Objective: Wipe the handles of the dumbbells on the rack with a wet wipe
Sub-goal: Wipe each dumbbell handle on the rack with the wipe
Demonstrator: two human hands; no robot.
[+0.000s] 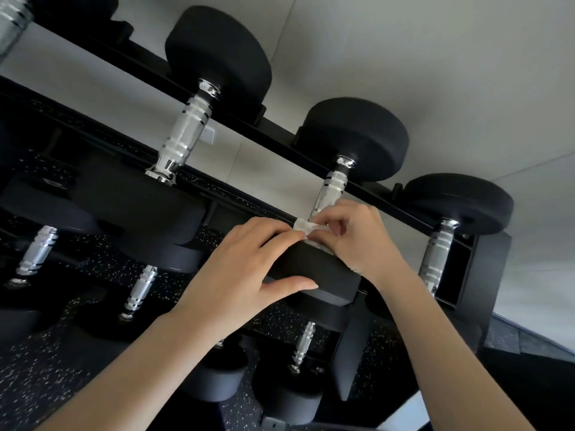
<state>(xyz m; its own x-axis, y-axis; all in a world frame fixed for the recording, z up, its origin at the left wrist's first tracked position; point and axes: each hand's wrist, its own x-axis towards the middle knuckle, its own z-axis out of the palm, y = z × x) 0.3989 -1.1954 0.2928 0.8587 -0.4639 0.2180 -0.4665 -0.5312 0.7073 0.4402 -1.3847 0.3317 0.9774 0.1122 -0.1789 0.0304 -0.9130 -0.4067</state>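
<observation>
The wet wipe (306,228) is lying at the near end of the middle dumbbell's (354,138) handle (330,189), between the two hands. The right hand (357,241) is pinching it from the handle's right side. The left hand (245,275) is grasping the same dumbbell by its near head (314,269), fingers over the top, thumb across the face, fingertips reaching the wipe. The hands are covering most of the wipe and the handle's near end; whether the wipe is wrapping the handle cannot be told. The wipe is showing white and crumpled.
</observation>
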